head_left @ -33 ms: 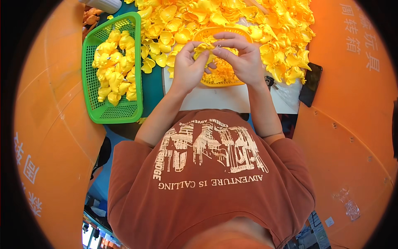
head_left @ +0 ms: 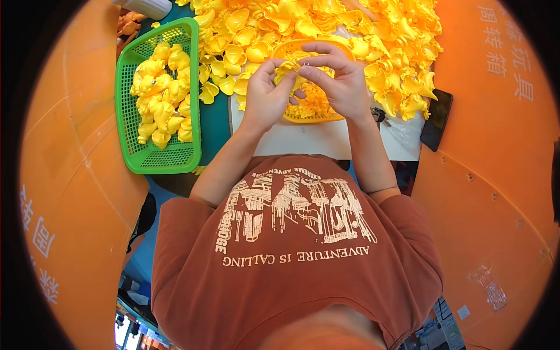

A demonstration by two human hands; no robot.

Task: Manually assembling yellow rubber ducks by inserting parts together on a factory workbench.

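Observation:
My left hand (head_left: 265, 96) and my right hand (head_left: 341, 81) meet above an orange round basket (head_left: 318, 116). Between the fingertips of both hands is pinched a small yellow plastic piece (head_left: 287, 69). The basket holds more small yellow bits and rests on a white board (head_left: 315, 141). Behind and around it lies a large heap of yellow plastic pieces (head_left: 350, 26).
A green mesh basket (head_left: 166, 157) with several yellow pieces stands at the left. A black phone (head_left: 436, 119) lies at the right edge of the white board. Large orange bins (head_left: 496, 175) close in on both sides.

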